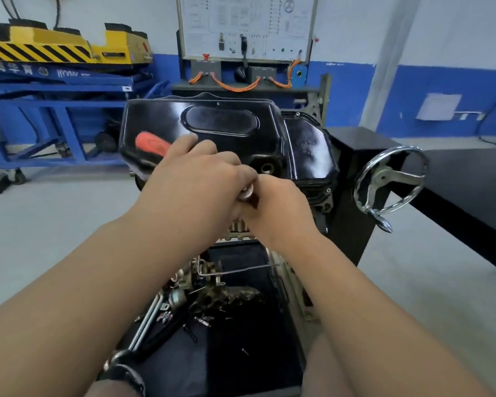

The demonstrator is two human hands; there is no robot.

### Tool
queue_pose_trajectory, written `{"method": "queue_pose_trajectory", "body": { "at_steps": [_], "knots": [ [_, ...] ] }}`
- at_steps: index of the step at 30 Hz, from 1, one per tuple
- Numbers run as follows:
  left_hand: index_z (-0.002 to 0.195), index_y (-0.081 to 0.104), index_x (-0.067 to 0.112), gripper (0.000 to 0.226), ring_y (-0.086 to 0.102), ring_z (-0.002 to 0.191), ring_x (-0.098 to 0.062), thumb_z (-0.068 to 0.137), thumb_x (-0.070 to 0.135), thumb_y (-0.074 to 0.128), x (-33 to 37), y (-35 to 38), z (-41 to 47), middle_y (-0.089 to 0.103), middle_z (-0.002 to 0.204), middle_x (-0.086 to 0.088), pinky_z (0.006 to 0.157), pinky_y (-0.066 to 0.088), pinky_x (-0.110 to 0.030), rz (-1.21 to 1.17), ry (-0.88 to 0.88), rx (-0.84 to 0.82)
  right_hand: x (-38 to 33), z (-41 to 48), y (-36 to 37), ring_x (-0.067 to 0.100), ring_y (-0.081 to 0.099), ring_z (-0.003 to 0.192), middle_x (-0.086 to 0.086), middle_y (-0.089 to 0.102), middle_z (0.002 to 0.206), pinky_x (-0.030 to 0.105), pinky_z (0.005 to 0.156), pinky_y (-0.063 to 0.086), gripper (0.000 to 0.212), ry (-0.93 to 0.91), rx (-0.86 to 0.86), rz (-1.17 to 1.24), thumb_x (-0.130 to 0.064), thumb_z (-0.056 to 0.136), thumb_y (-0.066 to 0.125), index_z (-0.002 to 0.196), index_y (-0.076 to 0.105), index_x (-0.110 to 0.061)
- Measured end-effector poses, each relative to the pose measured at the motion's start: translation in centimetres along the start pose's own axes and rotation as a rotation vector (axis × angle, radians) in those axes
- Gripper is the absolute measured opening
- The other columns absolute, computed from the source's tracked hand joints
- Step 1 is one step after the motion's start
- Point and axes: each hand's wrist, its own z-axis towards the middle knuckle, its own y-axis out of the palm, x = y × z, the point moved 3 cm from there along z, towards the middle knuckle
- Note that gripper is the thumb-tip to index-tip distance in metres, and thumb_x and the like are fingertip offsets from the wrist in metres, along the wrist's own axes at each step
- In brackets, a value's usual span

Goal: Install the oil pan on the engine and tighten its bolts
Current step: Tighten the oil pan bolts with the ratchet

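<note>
Hands meet just in front of the oil pan (221,121). My left hand (192,179) is curled round an orange-handled tool (152,144), whose handle lies across the pan's glossy top. My right hand (278,204) has its fingers tucked under and seems to pinch a small silvery piece (245,193) held between the 2 hands. Whether that is a socket or a bolt head I cannot tell.

The pan sits bottom-up on the engine (324,196), which is carried by a stand with a chrome handwheel (390,181) on its right. I judge the pan to be stamped steel: stiff, moderately heavy and shiny enough to be slick if oily. I would hold it by the flange along both long sides, never by the thin lip alone, since a bent flange would leak. Its open drain hole (267,167) faces me.

Below the engine, a black tray (255,368) holds loose hardware: a cast manifold-like part (232,296), long rods (146,319) and scattered small fasteners.
</note>
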Motion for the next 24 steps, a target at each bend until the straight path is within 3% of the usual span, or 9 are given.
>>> {"method": "queue_pose_trajectory", "body": {
  "at_steps": [3,5,7,10,12,15,17,19,24],
  "knots": [
    [0.094,0.061,0.029,0.032,0.057,0.091,-0.019,0.082,0.057,0.051,-0.3,0.2,0.0,0.062,0.091,0.008,0.095,0.031,-0.035,-0.041,-0.132,0.027,-0.2,0.1,0.5,0.011,0.036,0.054,-0.012,0.038,0.058,0.025,0.046,0.022,0.032,0.068,0.006,-0.022,-0.022,0.076,0.052,0.056,0.029,-0.031],
    [0.069,0.046,0.026,0.036,0.049,0.074,-0.018,0.081,0.060,0.048,-0.3,0.4,0.2,0.050,0.071,0.008,0.085,0.032,-0.033,-0.042,-0.210,0.019,-0.1,0.0,0.9,0.008,0.036,0.052,-0.009,0.041,0.058,0.025,0.046,0.021,0.031,0.119,0.012,0.004,-0.021,0.076,0.054,0.057,0.031,-0.028],
    [0.064,0.038,0.026,0.038,0.042,0.068,-0.017,0.082,0.058,0.048,-0.1,0.2,0.3,0.045,0.066,0.008,0.081,0.030,-0.032,-0.070,-0.229,-0.013,-0.1,0.0,1.0,0.008,0.037,0.052,-0.008,0.044,0.059,0.026,0.046,0.023,0.027,0.143,-0.006,0.019,-0.020,0.077,0.053,0.059,0.033,-0.027],
    [0.089,0.059,0.031,0.012,0.051,0.087,-0.016,0.086,0.042,0.055,0.2,-0.1,0.3,0.060,0.092,0.011,0.091,0.031,-0.032,-0.088,-0.050,-0.019,-0.5,0.1,0.4,0.010,0.042,0.051,-0.011,0.045,0.056,0.026,0.047,0.030,0.027,0.104,-0.097,0.042,-0.018,0.078,0.051,0.059,0.036,-0.031],
    [0.111,0.061,0.039,0.027,0.047,0.103,-0.016,0.086,0.029,0.058,-0.2,-0.3,0.5,0.061,0.110,0.016,0.097,0.030,-0.033,-0.017,0.078,-0.025,-0.5,0.4,-0.3,0.013,0.051,0.057,-0.012,0.051,0.057,0.027,0.050,0.037,0.028,0.096,-0.125,0.070,-0.024,0.083,0.056,0.059,0.044,-0.035],
    [0.121,0.059,0.043,0.041,0.040,0.114,-0.012,0.088,0.019,0.056,-1.2,-0.7,0.9,0.057,0.122,0.024,0.099,0.030,-0.034,0.004,0.192,-0.055,-0.1,0.8,-0.7,0.019,0.062,0.078,-0.005,0.067,0.080,0.037,0.069,0.052,0.012,0.101,-0.152,0.074,-0.033,0.088,0.056,0.086,0.067,-0.028],
    [0.122,0.058,0.040,0.037,0.041,0.115,-0.012,0.090,0.020,0.055,-1.5,-0.8,1.2,0.058,0.122,0.023,0.097,0.031,-0.032,0.006,0.227,-0.072,-0.1,0.8,-0.7,0.018,0.061,0.078,-0.006,0.066,0.081,0.040,0.071,0.053,0.014,0.094,-0.159,0.086,-0.036,0.086,0.056,0.089,0.065,-0.026],
    [0.122,0.058,0.037,0.031,0.045,0.110,-0.014,0.092,0.028,0.053,-1.1,-0.6,1.3,0.059,0.118,0.018,0.095,0.033,-0.032,0.025,0.255,-0.088,-0.3,0.6,-0.6,0.014,0.058,0.069,-0.009,0.060,0.070,0.036,0.064,0.051,0.009,0.082,-0.161,0.098,-0.037,0.082,0.058,0.074,0.055,-0.034],
    [0.112,0.058,0.024,0.023,0.058,0.098,-0.021,0.093,0.035,0.049,0.0,-0.3,1.6,0.062,0.105,0.003,0.084,0.042,-0.033,-0.122,0.116,-0.137,-0.3,0.5,-0.4,0.016,0.047,0.053,-0.010,0.044,0.054,0.026,0.045,0.029,0.031,0.068,-0.142,0.022,-0.026,0.081,0.051,0.055,0.035,-0.032]
  ]
}}
